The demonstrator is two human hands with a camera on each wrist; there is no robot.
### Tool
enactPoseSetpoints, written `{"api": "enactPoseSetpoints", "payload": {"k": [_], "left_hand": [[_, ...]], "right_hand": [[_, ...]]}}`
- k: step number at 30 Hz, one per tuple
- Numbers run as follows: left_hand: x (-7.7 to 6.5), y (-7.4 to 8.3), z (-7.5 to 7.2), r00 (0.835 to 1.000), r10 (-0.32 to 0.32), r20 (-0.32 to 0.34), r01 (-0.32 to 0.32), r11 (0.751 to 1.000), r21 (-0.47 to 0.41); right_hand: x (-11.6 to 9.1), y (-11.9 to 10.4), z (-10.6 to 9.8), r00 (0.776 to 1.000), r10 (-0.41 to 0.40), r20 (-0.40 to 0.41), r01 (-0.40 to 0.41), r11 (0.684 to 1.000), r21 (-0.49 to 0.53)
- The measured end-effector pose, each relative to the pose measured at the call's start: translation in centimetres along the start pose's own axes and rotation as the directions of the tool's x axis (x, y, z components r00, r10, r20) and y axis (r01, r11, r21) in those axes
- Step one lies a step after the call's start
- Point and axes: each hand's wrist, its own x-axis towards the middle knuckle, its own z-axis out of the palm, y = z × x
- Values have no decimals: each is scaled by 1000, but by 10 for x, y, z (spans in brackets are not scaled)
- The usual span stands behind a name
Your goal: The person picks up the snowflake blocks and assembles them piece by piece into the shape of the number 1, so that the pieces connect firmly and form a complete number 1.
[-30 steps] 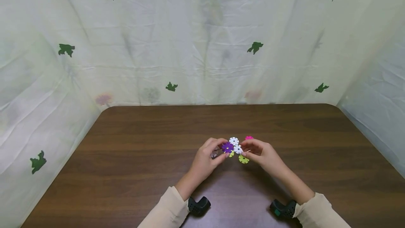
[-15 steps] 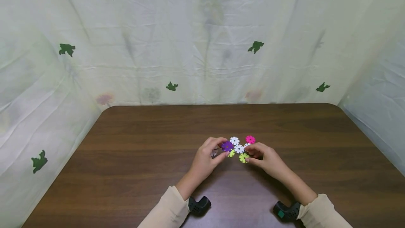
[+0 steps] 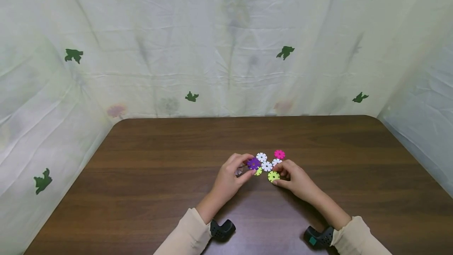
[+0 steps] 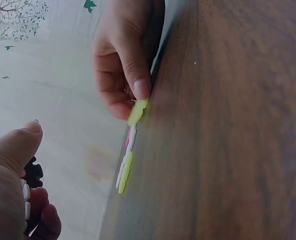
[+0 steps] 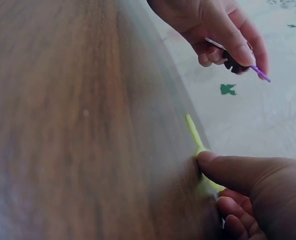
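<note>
Bare table (image 3: 159, 176) around disc cluster (image 3: 267, 164)

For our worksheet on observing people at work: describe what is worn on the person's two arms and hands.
Both hands are bare: the left hand and the right hand wear no gloves or rings that can be seen. Each forearm is covered by a long, plain beige fabric sleeve, left and right. At each wrist sits a small black wrist-mounted device, left and right; the right one shows a small green mark.
</note>
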Motion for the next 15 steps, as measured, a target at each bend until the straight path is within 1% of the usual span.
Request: {"api": "enactPoseSetpoints", "payload": {"k": [7, 9, 15], "left_hand": [[0, 0, 0, 1000, -10, 7, 10, 1000, -8], [0, 0, 0, 1000, -13, 8, 13, 1000, -8], [0, 0, 0, 1000, -7, 9, 7, 1000, 1]], "right_hand": [[3, -3, -5, 998, 15, 60, -20, 997, 79], [4, -5, -6, 998, 18, 60, -24, 995, 100], [9, -9, -9, 999, 36, 24, -41, 973, 225]]}}
